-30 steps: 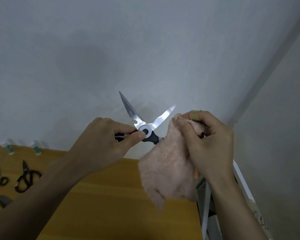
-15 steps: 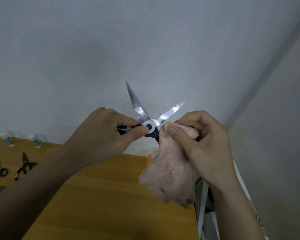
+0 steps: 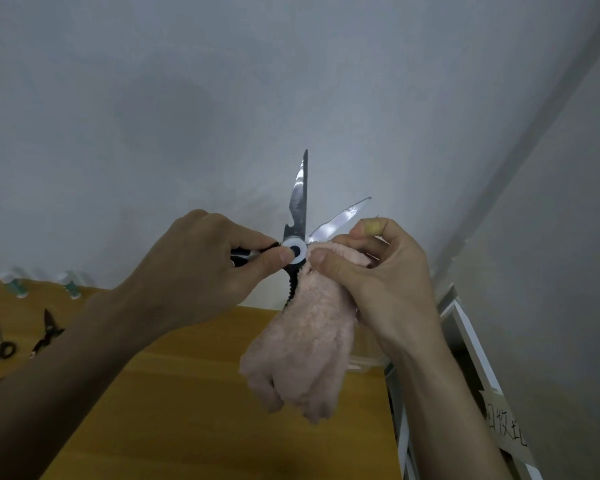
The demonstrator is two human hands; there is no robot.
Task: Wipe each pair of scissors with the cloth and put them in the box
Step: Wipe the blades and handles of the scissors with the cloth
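Head view shows your left hand (image 3: 201,268) gripping the scissors (image 3: 297,233) by the handle, thumb at the pivot, blades spread toward twelve and one o'clock. Your right hand (image 3: 378,282) pinches the pink cloth (image 3: 302,348) against the base of the one o'clock blade. Draw the cloth from pivot to tip along the flat, fingers behind the edge. A clear box (image 3: 368,362) seems to sit behind the cloth on the surface (image 3: 187,410), at four o'clock.
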